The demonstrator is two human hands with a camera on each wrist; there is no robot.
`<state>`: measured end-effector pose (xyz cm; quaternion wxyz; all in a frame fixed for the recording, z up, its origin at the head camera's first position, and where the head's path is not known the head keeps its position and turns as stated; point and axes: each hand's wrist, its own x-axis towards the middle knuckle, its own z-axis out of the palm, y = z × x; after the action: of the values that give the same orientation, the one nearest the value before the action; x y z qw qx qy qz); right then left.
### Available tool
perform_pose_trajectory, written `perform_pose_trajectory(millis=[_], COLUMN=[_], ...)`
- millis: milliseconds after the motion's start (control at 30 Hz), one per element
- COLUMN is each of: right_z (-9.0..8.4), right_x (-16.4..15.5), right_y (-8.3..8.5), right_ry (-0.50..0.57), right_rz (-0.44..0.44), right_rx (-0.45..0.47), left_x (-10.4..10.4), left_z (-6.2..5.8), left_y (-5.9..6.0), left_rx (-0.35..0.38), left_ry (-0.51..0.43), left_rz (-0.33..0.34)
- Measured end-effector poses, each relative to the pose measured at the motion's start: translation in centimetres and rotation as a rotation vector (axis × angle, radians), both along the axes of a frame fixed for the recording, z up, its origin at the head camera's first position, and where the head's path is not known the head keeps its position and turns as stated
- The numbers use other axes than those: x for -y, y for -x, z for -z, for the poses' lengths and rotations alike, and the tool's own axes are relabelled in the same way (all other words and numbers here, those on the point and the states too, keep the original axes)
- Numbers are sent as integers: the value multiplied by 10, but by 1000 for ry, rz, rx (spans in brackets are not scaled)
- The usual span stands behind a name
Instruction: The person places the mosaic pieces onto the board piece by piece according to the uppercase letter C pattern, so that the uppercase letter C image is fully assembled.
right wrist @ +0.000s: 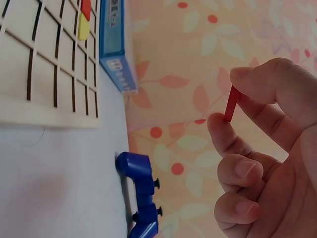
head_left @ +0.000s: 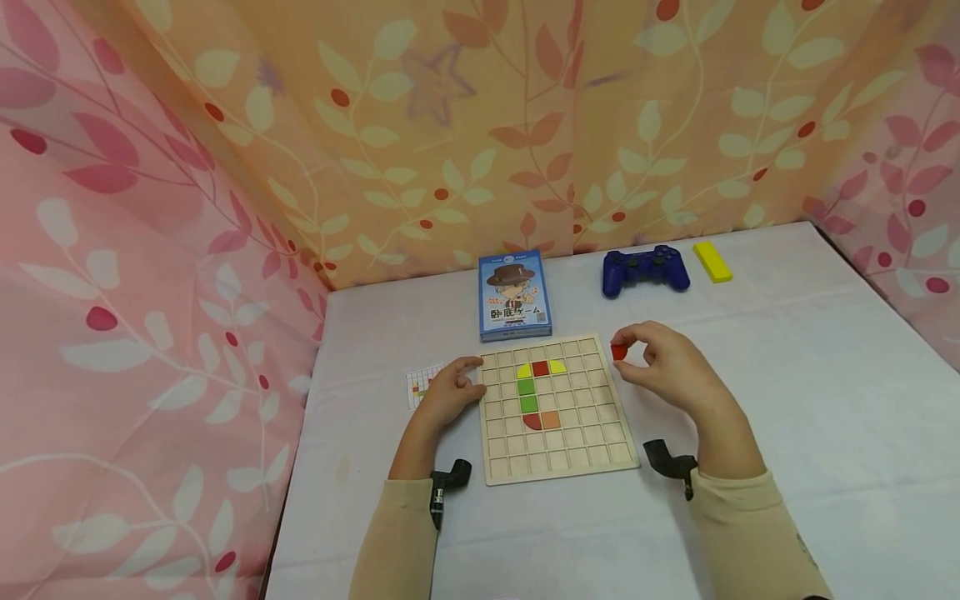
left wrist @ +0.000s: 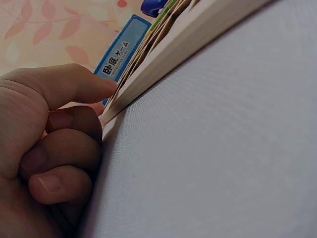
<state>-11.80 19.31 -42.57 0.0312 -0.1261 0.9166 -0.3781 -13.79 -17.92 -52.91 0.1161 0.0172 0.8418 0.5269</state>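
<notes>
In the head view my right hand (head_left: 667,367) pinches a small red tile (head_left: 619,352) between thumb and fingertip, just off the board's upper right side. The right wrist view shows this tile (right wrist: 231,104) edge-on, thin and flat, with the other fingers curled. My left hand (head_left: 448,393) touches the left edge of the wooden grid board (head_left: 577,437) with index finger and thumb spread apart along it. Its remaining fingers (left wrist: 64,151) are curled. On the board lie yellow rounded tiles (head_left: 557,367), a red square (head_left: 540,368), green squares (head_left: 528,403), a red rounded tile (head_left: 532,422) and an orange square (head_left: 551,419).
A small pattern card (head_left: 415,387) lies partly under the left hand. Behind the board is a blue game box (head_left: 516,296). A blue game controller (head_left: 645,271) and a yellow block (head_left: 712,262) lie at the back right. Floral curtains (head_left: 450,125) surround the white-covered table (head_left: 540,542).
</notes>
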Motion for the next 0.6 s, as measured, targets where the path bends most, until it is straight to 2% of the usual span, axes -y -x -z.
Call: perform_pose_trajectory(millis=[233,600], right_z=[-5,7], right_x=[15,42], right_y=[-6,-10], right_ry=[37,-18], right_rz=[-53,-147], right_rx=[-71,-46], left_x=[-1,0], left_z=[-1,0], left_y=[0,-1], left_rx=[9,10], left_ry=[3,-6], left_rz=[-12,-3])
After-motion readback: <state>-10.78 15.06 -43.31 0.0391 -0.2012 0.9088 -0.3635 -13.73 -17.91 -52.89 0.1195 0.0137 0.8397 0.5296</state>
